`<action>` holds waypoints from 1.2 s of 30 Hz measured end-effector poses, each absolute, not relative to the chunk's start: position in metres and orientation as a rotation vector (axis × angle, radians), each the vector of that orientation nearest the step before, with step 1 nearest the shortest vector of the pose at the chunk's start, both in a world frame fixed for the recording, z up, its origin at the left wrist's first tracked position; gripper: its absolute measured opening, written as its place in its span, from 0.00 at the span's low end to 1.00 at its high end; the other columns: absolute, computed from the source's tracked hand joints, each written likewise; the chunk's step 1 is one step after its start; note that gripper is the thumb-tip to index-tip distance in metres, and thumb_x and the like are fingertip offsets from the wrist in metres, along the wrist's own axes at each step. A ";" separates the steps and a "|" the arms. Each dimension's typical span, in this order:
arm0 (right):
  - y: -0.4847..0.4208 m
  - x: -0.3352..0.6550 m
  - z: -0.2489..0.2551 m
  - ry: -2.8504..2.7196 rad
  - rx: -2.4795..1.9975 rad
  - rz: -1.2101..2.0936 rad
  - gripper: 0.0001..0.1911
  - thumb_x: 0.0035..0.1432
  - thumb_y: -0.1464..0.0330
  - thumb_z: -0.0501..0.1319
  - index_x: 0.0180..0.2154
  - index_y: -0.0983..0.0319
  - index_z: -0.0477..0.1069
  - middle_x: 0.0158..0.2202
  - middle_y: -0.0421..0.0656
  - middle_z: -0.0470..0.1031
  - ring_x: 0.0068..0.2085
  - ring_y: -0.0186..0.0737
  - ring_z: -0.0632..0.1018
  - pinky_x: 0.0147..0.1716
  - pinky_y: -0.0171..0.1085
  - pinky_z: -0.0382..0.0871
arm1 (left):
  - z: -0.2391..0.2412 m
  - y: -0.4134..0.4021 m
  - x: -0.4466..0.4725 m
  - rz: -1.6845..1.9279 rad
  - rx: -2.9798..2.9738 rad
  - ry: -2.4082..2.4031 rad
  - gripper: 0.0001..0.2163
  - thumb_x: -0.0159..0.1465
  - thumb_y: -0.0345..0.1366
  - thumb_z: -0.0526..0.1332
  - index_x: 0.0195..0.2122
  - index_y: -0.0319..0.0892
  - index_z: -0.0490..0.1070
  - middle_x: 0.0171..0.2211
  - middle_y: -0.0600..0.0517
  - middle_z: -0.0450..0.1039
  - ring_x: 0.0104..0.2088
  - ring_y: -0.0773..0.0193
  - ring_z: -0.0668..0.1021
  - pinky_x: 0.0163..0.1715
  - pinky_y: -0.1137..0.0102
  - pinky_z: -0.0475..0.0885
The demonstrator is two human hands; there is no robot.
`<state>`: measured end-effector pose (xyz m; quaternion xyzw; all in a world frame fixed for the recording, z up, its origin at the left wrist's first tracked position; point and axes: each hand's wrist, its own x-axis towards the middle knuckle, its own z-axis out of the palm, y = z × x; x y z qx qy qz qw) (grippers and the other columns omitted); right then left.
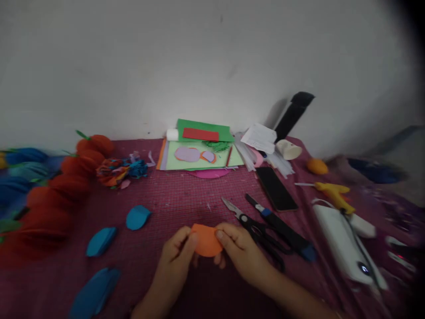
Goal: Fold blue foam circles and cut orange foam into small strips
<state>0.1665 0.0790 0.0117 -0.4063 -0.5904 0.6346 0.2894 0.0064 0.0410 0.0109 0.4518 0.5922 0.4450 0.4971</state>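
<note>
An orange paper piece with a rounded lower edge is held up between both hands, near the table's front. My left hand pinches its left edge, thumb in front. On the opposite edge my right hand grips it the same way. Black-handled scissors lie just beyond my right hand, with a dark blue utility knife beside them. Blue paper pieces lie to the left: a single-looking one, a folded one and a blurred stack.
Red-orange paper pumpkins line the left side, near paper scraps. Coloured sheets lie at the back against the wall. On the right are a phone, a yellow glue gun, a white power bank and a paper cup.
</note>
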 end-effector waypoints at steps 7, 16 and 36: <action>0.081 0.169 0.011 -1.712 -1.065 1.655 0.16 0.64 0.59 0.51 0.31 0.62 0.67 0.23 0.38 0.70 0.23 0.31 0.72 0.24 0.30 0.65 | 0.013 0.043 0.015 1.121 0.956 1.390 0.07 0.53 0.35 0.63 0.24 0.41 0.66 0.19 0.57 0.67 0.21 0.69 0.68 0.22 0.74 0.63; 0.082 0.162 0.016 -1.445 -1.127 1.798 0.11 0.56 0.62 0.59 0.28 0.62 0.63 0.20 0.35 0.68 0.20 0.28 0.69 0.22 0.29 0.62 | 0.001 0.044 0.006 1.184 0.648 1.189 0.09 0.52 0.38 0.69 0.29 0.38 0.74 0.22 0.55 0.72 0.21 0.71 0.69 0.22 0.75 0.64; 0.083 0.161 0.013 -1.381 -1.070 1.827 0.09 0.56 0.64 0.60 0.34 0.62 0.64 0.25 0.35 0.67 0.23 0.28 0.67 0.22 0.29 0.61 | 0.004 0.042 0.010 1.206 0.784 1.282 0.05 0.54 0.34 0.66 0.28 0.40 0.72 0.23 0.56 0.72 0.25 0.69 0.72 0.28 0.74 0.67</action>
